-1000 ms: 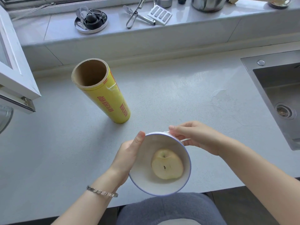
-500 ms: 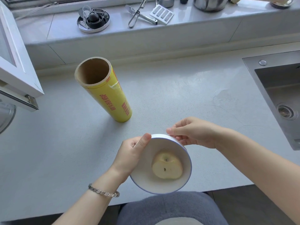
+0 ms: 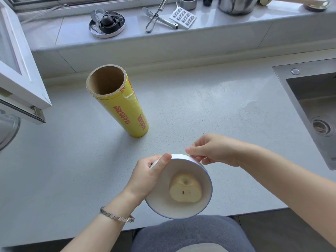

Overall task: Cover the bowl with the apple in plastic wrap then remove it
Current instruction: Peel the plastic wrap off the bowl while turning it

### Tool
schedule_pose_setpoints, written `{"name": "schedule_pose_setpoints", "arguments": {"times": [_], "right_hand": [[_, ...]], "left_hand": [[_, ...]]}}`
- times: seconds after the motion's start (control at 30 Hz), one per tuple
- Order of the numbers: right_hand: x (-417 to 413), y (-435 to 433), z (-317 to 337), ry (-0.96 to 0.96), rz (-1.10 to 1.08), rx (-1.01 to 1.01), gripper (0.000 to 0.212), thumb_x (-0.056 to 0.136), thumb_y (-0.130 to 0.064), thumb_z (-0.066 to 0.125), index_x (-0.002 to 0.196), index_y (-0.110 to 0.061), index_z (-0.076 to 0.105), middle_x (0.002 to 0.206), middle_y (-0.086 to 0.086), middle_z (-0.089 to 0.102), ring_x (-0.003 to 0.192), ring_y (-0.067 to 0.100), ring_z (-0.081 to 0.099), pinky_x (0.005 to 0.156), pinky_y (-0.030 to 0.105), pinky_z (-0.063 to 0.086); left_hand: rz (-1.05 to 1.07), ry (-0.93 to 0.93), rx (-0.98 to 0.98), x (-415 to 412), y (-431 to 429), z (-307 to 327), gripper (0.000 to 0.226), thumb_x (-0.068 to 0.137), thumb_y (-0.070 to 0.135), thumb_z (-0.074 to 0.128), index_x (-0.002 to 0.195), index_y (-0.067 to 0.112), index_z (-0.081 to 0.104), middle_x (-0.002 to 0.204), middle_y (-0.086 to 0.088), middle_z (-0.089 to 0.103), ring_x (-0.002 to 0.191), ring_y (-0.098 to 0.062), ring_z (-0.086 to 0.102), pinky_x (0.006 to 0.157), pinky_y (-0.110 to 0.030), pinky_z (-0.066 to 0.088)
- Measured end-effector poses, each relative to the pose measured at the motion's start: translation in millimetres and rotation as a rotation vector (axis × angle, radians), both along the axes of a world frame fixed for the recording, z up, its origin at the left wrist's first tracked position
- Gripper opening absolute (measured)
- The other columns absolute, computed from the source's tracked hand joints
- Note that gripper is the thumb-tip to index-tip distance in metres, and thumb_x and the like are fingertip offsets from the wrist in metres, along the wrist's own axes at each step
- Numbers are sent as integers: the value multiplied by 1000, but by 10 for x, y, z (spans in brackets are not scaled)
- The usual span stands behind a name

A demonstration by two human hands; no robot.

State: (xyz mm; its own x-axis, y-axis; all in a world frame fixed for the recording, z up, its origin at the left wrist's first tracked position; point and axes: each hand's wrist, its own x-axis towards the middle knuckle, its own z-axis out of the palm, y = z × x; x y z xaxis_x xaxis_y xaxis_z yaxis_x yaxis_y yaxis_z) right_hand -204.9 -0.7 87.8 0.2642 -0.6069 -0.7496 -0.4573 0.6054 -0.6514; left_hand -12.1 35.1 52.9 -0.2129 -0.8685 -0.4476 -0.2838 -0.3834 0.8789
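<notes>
A white bowl [image 3: 160, 202] with a thin blue rim is tilted toward me at the counter's front edge. Half an apple [image 3: 185, 190] lies in it, cut face up. My left hand [image 3: 147, 175] grips the bowl's left side, thumb over the rim. My right hand [image 3: 214, 151] pinches at the far rim, where a faint bit of clear plastic wrap [image 3: 203, 159] shows under the fingers. I cannot tell how much film lies over the bowl. A yellow roll of plastic wrap [image 3: 123, 108] stands upright to the back left, apart from both hands.
A steel sink [image 3: 312, 106] is set into the counter at the right. The ledge behind holds a dish of small parts [image 3: 107, 24], a peeler [image 3: 156, 19], a grater [image 3: 182, 18] and a metal pot [image 3: 236, 4]. An open window frame [image 3: 18, 70] juts in at the left.
My right hand's fingers have shifted slightly along the bowl's far rim. My left hand keeps the same grip, and the roll stays put.
</notes>
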Motion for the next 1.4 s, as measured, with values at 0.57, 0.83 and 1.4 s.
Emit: {"name": "schedule_pose_setpoints", "arguments": {"times": [0.57,0.83,1.4], "right_hand": [[9,24,-7,30,44,53,24,86,-28,62,70,-11,63,65,1,55,58,10,49,58,17,44],[-12,20,-50,-137,-162,142,26,91,-19,54,69,-7,61,54,-2,60,44,4,51,47,12,47],[-50,41,-370,32,-296,-46,8,74,-8,73,67,-8,69,53,0,63,44,5,57,61,16,52]], "left_hand": [[-49,31,6,25,12,-39,49,58,68,53,76,28,75,69,11,70,64,-3,59,60,-12,43],[-50,52,4,19,49,-73,64,59,70,53,79,12,72,71,-6,58,67,-14,50,63,-27,38],[23,144,-56,-14,45,7,76,44,89,55,72,21,76,73,6,70,72,-13,58,69,-33,43]]}}
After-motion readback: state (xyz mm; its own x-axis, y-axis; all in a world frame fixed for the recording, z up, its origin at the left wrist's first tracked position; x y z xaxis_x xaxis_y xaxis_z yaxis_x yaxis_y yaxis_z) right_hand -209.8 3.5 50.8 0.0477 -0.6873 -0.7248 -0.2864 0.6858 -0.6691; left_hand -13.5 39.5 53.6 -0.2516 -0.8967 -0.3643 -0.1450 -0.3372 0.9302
